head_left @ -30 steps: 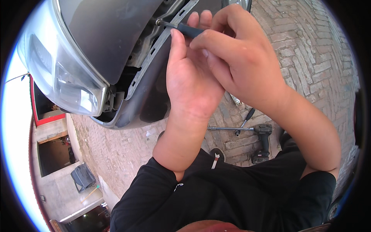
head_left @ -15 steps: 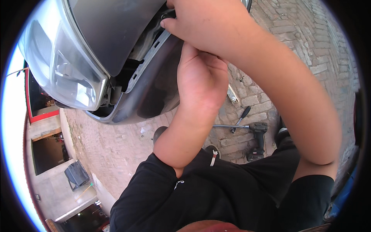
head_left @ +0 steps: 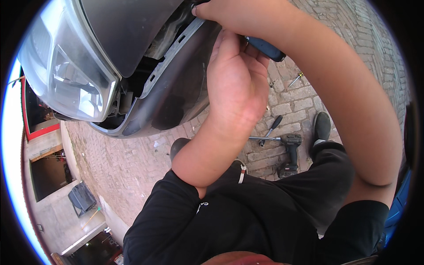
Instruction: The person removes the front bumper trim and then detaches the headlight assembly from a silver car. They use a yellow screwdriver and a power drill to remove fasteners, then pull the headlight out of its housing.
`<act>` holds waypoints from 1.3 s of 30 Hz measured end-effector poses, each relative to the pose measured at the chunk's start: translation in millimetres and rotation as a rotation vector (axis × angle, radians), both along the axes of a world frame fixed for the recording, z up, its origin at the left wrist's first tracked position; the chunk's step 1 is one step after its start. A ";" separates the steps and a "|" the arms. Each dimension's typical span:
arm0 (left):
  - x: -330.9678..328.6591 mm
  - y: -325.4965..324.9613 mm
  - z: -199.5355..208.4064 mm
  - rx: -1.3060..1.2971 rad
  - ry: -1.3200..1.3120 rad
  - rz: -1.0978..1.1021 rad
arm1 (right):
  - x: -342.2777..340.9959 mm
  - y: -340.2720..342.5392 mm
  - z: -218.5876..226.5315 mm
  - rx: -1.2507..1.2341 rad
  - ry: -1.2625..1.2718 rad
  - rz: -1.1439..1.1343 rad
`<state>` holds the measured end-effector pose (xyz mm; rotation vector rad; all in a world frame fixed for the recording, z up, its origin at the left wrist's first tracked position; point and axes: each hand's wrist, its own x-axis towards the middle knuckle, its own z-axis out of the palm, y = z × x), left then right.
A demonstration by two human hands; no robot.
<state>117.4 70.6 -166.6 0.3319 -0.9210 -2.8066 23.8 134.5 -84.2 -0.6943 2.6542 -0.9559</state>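
A car's front end fills the upper left, its dark bumper [head_left: 185, 84] apart from the bodywork above, with a slotted metal strip [head_left: 170, 55] along the gap. My right hand [head_left: 223, 11] reaches to the top of this gap, thumb bent against a small dark part; its fingers are mostly hidden. Just below, beside the bumper, my left hand [head_left: 236, 75] is palm up with fingers curled round a dark blue tool handle [head_left: 267, 48]. My right forearm covers the tool's other end, so its kind does not show.
A clear headlight [head_left: 79, 84] sits at left. On the brick paving lie a cordless impact wrench [head_left: 290, 148] with a long extension, a black-handled tool [head_left: 274, 126] and a yellow-handled screwdriver [head_left: 297, 78]. My shoe [head_left: 322, 126] stands right of them. A dark bin-like object [head_left: 82, 197] is by the wall.
The dark blue handle has come into sight at my left hand. Both hands have moved slightly right in view, my right one also upward. The yellow-handled screwdriver now shows.
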 end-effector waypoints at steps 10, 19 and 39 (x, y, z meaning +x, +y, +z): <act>2.8 3.1 7.0 0.066 -0.040 0.034 | 4.4 -8.0 -15.1 0.045 0.404 0.088; 12.3 3.0 11.0 -0.005 -0.020 0.059 | -9.1 -10.2 -17.0 -0.090 0.160 0.064; 105.8 13.4 -120.1 -0.453 -0.284 -0.642 | 71.5 91.5 -140.9 -0.269 -0.391 -0.380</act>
